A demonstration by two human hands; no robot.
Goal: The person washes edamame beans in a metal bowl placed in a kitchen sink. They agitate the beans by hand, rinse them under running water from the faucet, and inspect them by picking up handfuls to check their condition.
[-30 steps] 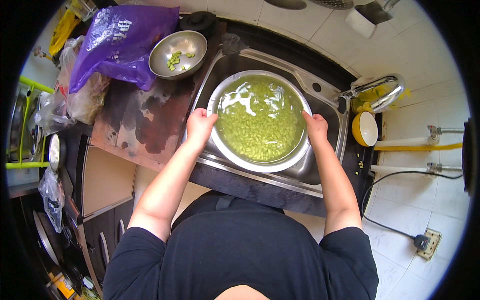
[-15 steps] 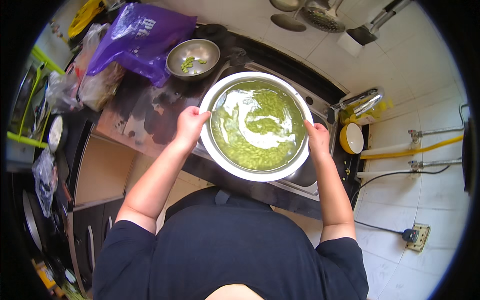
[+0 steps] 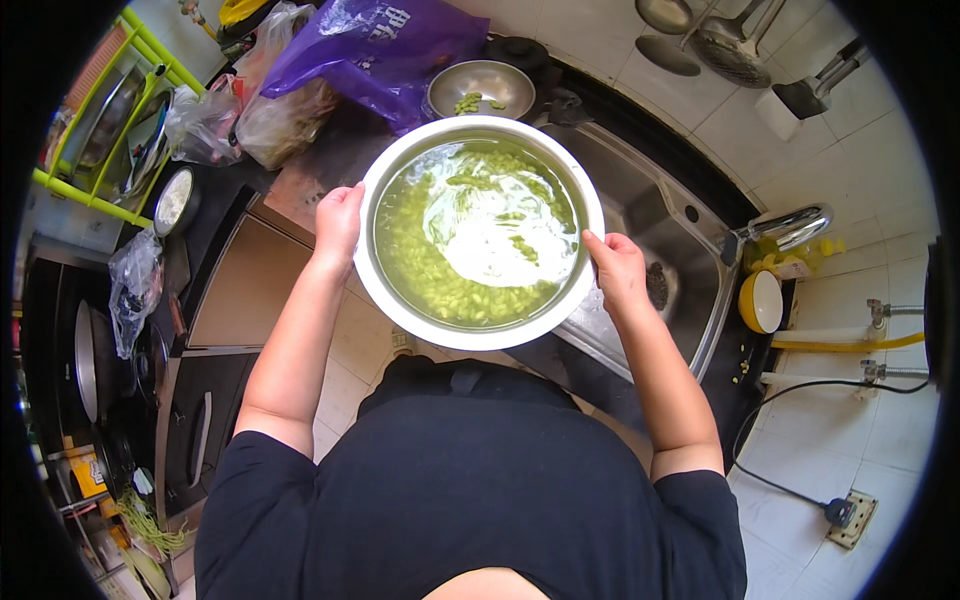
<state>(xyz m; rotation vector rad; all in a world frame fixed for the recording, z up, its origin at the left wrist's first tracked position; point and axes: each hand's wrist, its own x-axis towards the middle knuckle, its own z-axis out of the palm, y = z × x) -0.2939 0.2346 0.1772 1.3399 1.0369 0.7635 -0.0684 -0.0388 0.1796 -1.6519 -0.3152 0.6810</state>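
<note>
Tiled wall (image 3: 870, 190) & dark counter (image 3: 725, 395) frame a steel sink (image 3: 635, 205) fwd & right of the R hand (image 3: 620, 268), w/ tap (image 3: 800, 225) and yellow bowl (image 3: 762, 302) farther right of it, plus purple bag (image 3: 370, 50) fwd of the L hand (image 3: 338, 222) & small steel bowl (image 3: 505, 85) fwd-right of same. Big round basin (image 3: 478, 340) of green beans (image 3: 420, 270) in water (image 3: 490, 240) is btwn the hands, mouth facing up, round so abt same width every way. Both hands grip its edge, L on left, R on right, thumbs up top; fingers underneath mostly hidden.
</note>
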